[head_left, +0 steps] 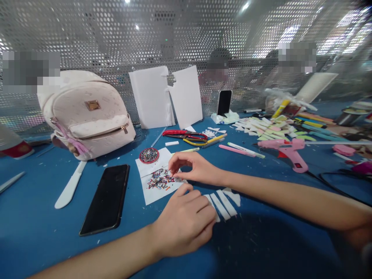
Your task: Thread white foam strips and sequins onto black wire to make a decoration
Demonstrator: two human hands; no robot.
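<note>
Small multicoloured bits (160, 179), like beads or chips, lie in a loose pile on a white sheet of paper (149, 197). My right hand (195, 167) reaches in from the right over the pile, thumb and fingertips pinched together at its edge. Whatever is between those tips is too small to make out. Nearer to me, my left hand (187, 221) rests with curled fingers by the paper's lower right corner; its fingertips and anything in them are hidden. White strips (223, 204) lie beside its knuckles. A round red-rimmed dish (149, 155) full of similar bits sits on the paper's far part.
Left are a black phone (106, 199), a white plastic knife (70, 186) and a pale backpack (90, 112). Red-handled scissors (186, 135) and pens (236, 151) lie beyond my hands. A pink glue gun (286, 149), its cable and scattered foam pieces (264, 126) occupy the right.
</note>
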